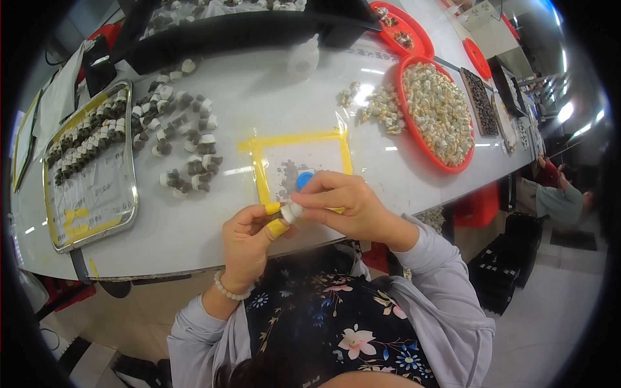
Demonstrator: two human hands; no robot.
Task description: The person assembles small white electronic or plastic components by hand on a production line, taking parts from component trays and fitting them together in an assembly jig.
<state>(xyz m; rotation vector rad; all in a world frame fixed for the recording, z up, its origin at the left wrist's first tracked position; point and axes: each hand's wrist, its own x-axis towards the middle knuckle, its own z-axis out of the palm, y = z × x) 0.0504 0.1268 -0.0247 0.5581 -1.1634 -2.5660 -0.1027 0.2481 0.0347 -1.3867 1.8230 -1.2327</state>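
Both of my hands meet over the near edge of the white table around a small white piece (291, 211), whose exact kind I cannot make out. Yellow tape wraps the thumb and forefinger of my left hand (249, 236), which pinches the piece from the left. My right hand (346, 205) grips its other side with fingertips closed, hiding part of it. Just beyond the right fingers, a round blue cap (305, 180) rests inside a square of yellow tape (259, 165) with grey smudges. Small brown-and-white pieces (200, 161) lie loose to the left.
A metal tray (132, 194) at left holds rows of brown-and-white pieces. At right, a red basin (406, 107) is full of small whitish-yellow pieces, with more spilled beside it (386, 110). A white squeeze bottle (304, 59) stands before a black bin (246, 35).
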